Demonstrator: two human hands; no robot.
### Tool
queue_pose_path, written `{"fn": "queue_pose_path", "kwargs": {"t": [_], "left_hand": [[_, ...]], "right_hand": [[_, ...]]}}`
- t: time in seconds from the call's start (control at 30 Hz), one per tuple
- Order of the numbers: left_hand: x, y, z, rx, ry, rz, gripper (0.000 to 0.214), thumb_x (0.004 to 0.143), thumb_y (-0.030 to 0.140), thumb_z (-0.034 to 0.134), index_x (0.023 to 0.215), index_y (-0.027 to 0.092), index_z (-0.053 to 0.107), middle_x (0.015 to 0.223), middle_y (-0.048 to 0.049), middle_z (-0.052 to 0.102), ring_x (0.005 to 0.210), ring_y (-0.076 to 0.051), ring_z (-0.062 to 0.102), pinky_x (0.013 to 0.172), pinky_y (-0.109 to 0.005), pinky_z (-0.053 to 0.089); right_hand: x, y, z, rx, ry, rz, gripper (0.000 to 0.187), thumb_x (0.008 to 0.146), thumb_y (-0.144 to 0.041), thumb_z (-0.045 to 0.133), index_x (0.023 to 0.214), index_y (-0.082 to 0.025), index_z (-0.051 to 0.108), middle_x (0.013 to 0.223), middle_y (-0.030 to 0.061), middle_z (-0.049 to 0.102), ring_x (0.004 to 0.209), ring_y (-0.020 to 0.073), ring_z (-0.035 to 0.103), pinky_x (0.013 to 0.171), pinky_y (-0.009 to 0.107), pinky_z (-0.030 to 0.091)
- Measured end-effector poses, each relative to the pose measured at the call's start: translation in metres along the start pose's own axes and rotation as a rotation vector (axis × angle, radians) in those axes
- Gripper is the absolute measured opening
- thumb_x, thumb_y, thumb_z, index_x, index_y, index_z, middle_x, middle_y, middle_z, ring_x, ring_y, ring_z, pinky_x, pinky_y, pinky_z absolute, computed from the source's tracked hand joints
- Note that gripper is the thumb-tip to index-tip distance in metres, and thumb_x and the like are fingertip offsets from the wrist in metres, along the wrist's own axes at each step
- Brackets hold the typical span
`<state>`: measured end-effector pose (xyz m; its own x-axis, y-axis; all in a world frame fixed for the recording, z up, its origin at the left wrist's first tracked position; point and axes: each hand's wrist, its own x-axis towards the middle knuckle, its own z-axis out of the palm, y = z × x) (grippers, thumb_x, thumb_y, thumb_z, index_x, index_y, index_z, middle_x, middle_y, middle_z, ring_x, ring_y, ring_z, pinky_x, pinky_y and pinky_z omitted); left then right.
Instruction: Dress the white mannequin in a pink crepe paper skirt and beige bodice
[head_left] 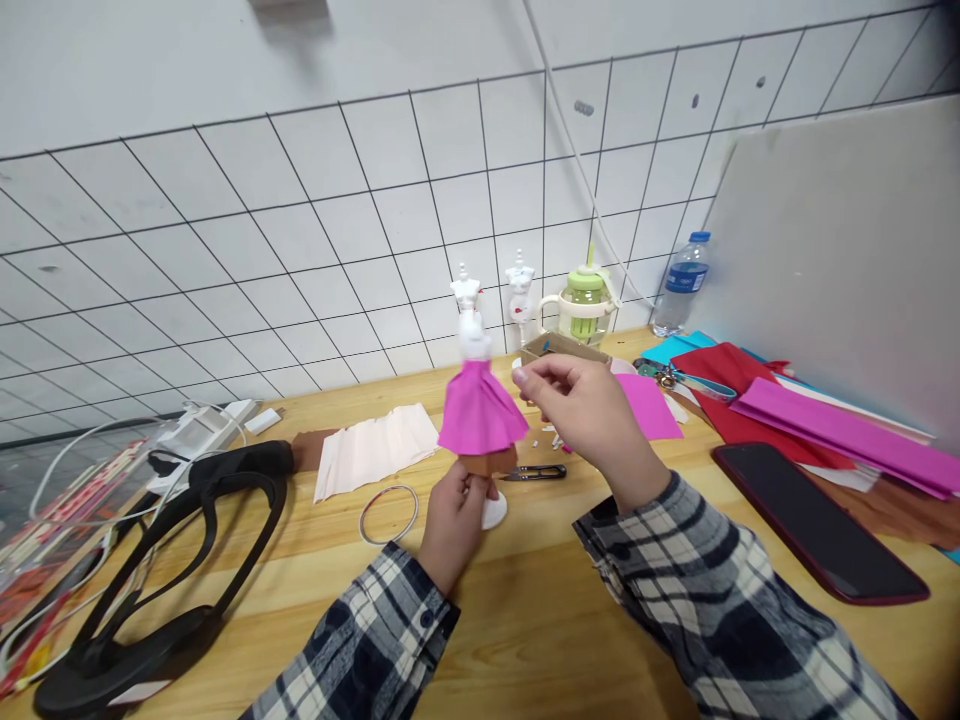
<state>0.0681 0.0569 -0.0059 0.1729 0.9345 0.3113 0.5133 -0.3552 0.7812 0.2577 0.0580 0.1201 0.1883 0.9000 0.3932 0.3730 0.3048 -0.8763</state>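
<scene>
A small white dress form point(471, 335) stands upright, wearing a bright pink pleated paper or cloth skirt point(480, 412) with a brown layer point(487, 465) below it. My left hand point(456, 515) is closed round its stand, under the skirt and just above the round white base point(494, 511). To the right of the skirt, my right hand point(581, 405) is raised with thumb and fingertips pinched together; whatever they hold is too small to see. Small thread snips point(536, 473) lie behind the stand. A thin bangle-like ring point(388, 515) rests left of my left hand.
A second dress form point(519, 290), a small cardboard box point(566, 348), a green-lidded cup point(585, 300) and a water bottle point(682, 285) line the back. Pale pleated material point(379, 450) and a black headset strap point(247, 530) lie left. Coloured sheets point(840, 430) and a phone point(814, 520) lie right.
</scene>
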Motion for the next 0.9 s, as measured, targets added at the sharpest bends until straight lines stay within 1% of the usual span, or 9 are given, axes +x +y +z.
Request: {"fn": "queue_pose_path", "kwargs": {"t": [0.07,0.13,0.2,0.3,0.4,0.57,0.7,0.77,0.9], "left_hand": [[0.002,0.001,-0.001,-0.081,0.092,-0.05,0.042,0.098,0.039,0.033,0.069,0.018,0.054,0.062,0.0005,0.055,0.057,-0.013,0.049,0.055,-0.023,0.036],[0.006,0.0,-0.003,-0.174,0.176,-0.099,0.044,0.098,0.043,0.033,0.07,0.018,0.056,0.066,-0.0006,0.057,0.06,-0.013,0.05,0.058,-0.024,0.038],[0.01,-0.004,-0.005,-0.279,0.207,-0.154,0.04,0.096,0.046,0.04,0.077,0.017,0.059,0.072,-0.0022,0.062,0.062,-0.014,0.054,0.059,-0.025,0.041],[0.013,-0.009,-0.005,-0.406,0.229,-0.198,0.034,0.092,0.046,0.048,0.085,0.016,0.062,0.077,-0.0034,0.065,0.065,-0.015,0.058,0.06,-0.025,0.044],[0.013,-0.01,-0.004,-0.421,0.263,-0.18,0.032,0.091,0.043,0.051,0.081,0.016,0.063,0.077,-0.0029,0.066,0.066,-0.014,0.058,0.062,-0.024,0.045],[0.012,-0.007,-0.004,-0.387,0.271,-0.164,0.032,0.091,0.041,0.051,0.077,0.015,0.064,0.071,-0.0019,0.064,0.062,-0.014,0.056,0.058,-0.023,0.043],[0.01,-0.007,-0.004,-0.343,0.279,-0.16,0.032,0.09,0.041,0.051,0.077,0.015,0.066,0.072,-0.0033,0.066,0.064,-0.015,0.057,0.058,-0.024,0.043],[0.01,-0.008,-0.005,-0.314,0.292,-0.156,0.031,0.089,0.039,0.051,0.078,0.015,0.067,0.073,-0.0036,0.067,0.065,-0.015,0.058,0.06,-0.024,0.043],[0.011,-0.007,-0.005,-0.271,0.309,-0.161,0.029,0.088,0.038,0.052,0.079,0.015,0.068,0.073,-0.0035,0.068,0.065,-0.016,0.058,0.061,-0.025,0.043]], "right_hand": [[-0.003,-0.002,0.004,0.175,-0.016,0.062,0.03,0.083,-0.046,0.062,0.071,-0.018,0.061,0.063,-0.003,0.056,0.05,0.0077,0.046,0.046,0.021,0.034],[-0.01,-0.004,0.014,0.432,-0.154,0.217,0.036,0.082,-0.05,0.062,0.067,-0.019,0.053,0.059,-0.0057,0.049,0.042,0.0051,0.037,0.038,0.019,0.028],[-0.017,-0.005,0.027,0.697,-0.303,0.403,0.034,0.077,-0.048,0.066,0.069,-0.019,0.051,0.063,-0.007,0.05,0.039,0.0033,0.033,0.033,0.017,0.024],[-0.027,-0.004,0.049,0.935,-0.302,0.628,0.029,0.071,-0.037,0.074,0.079,-0.02,0.052,0.068,-0.0088,0.051,0.04,0.0016,0.034,0.032,0.013,0.027],[-0.034,-0.001,0.062,1.062,-0.299,0.777,0.023,0.076,-0.03,0.071,0.078,-0.019,0.051,0.065,-0.0095,0.05,0.038,0.001,0.034,0.033,0.013,0.031],[-0.034,0.001,0.062,1.148,-0.312,0.832,0.011,0.085,-0.024,0.063,0.081,-0.017,0.055,0.068,-0.0071,0.058,0.035,0.0003,0.037,0.032,0.012,0.036],[-0.032,-0.001,0.061,1.239,-0.326,0.932,0.024,0.088,-0.019,0.06,0.068,-0.017,0.047,0.048,-0.0111,0.043,0.029,-0.0005,0.024,0.03,0.009,0.032],[-0.033,-0.002,0.062,1.298,-0.303,0.983,0.026,0.089,-0.016,0.059,0.067,-0.017,0.045,0.044,-0.0123,0.037,0.029,-0.0004,0.022,0.031,0.007,0.032],[-0.038,-0.004,0.065,1.348,-0.228,0.921,0.021,0.085,-0.015,0.064,0.073,-0.019,0.047,0.044,-0.0132,0.039,0.03,0.0002,0.023,0.033,0.007,0.036]]}}
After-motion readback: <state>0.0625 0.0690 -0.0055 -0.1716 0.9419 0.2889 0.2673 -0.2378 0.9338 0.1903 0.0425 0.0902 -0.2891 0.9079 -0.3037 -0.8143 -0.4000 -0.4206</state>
